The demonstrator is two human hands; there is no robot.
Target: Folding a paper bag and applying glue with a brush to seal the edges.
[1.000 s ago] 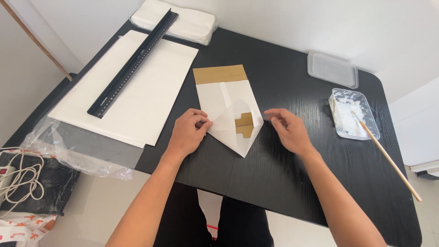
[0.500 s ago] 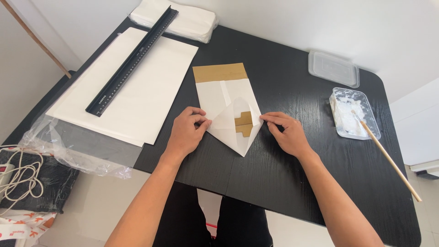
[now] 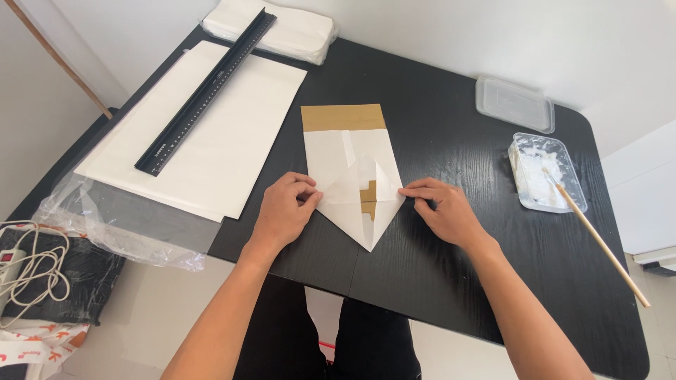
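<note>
Two hands press on a folded paper bag (image 3: 352,172) in the middle of the black table (image 3: 451,141): the left hand (image 3: 285,210) pinches its left corner, and the right hand (image 3: 443,211) holds its right corner flat with the fingertips. It looks light, thin and bendy (easy to crease or tear), so the corners seem the best places to hold.

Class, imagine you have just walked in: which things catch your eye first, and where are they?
At the centre of the black wooden table, the left hand and right hand press the corners of a white folded paper bag with a brown top band. A long black ruler crosses white sheets at left.
</note>
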